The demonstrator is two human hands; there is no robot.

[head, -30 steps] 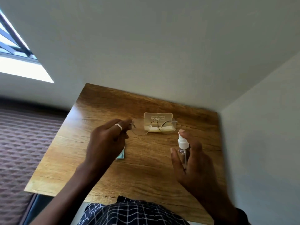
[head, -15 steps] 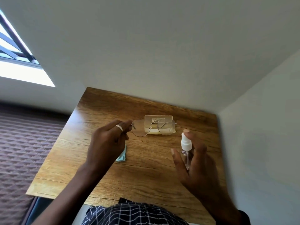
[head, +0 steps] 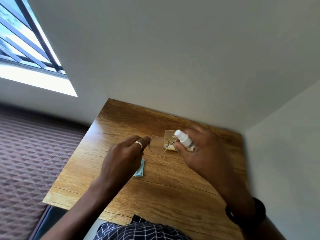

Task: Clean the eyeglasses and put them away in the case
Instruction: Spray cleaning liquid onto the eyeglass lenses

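On the wooden table, nearer the person than the tan eyeglass case and off to its left, a pale blue cleaning cloth lies partly hidden by the left hand; that hand's fingertips are pressed together on the left end of the thin-rimmed eyeglasses, held just before the case. The right hand, blurred, has its fingers wrapped round a small white-capped spray bottle tilted at the right lens, directly before the case.

Wood-grain table, tucked into the wall corner, and near its far edge sits the beige glasses case, lid up, partly hidden from here. A small light-blue cloth lies flat on the wood, nearer than the case and off to its left, well apart from it.
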